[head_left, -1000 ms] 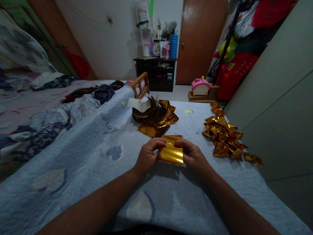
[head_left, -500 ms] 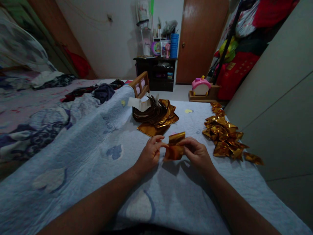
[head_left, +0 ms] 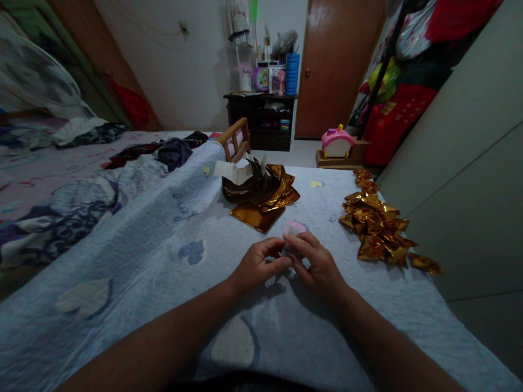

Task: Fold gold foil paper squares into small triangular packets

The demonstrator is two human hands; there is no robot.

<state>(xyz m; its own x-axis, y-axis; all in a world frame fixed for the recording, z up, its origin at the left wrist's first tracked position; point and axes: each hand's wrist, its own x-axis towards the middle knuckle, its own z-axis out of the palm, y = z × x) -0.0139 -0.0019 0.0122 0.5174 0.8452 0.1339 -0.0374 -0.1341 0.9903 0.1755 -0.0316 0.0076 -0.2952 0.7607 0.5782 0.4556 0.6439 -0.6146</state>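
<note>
My left hand (head_left: 263,262) and my right hand (head_left: 310,260) meet above the blue bedspread, with fingers curled. Between their fingertips is a small piece of foil paper (head_left: 287,248). Its pale side shows, and the fingers cover most of it. Beyond the hands lies a fanned stack of gold foil sheets (head_left: 269,190), with one flat gold sheet (head_left: 258,216) at its near edge. To the right is a pile of folded gold foil pieces (head_left: 373,220), apart from my right hand.
The blue bedspread (head_left: 163,305) with heart patterns lies under everything and rises in a ridge on the left. A single folded foil piece (head_left: 425,263) is near its right edge. A pale cabinet (head_left: 469,190) borders the right side. Beyond the far edge stands a pink toy (head_left: 337,142).
The foil paper was held stretched between both hands, gold side showing. Now the hands are closer together around it, it looks smaller, and its pale side shows.
</note>
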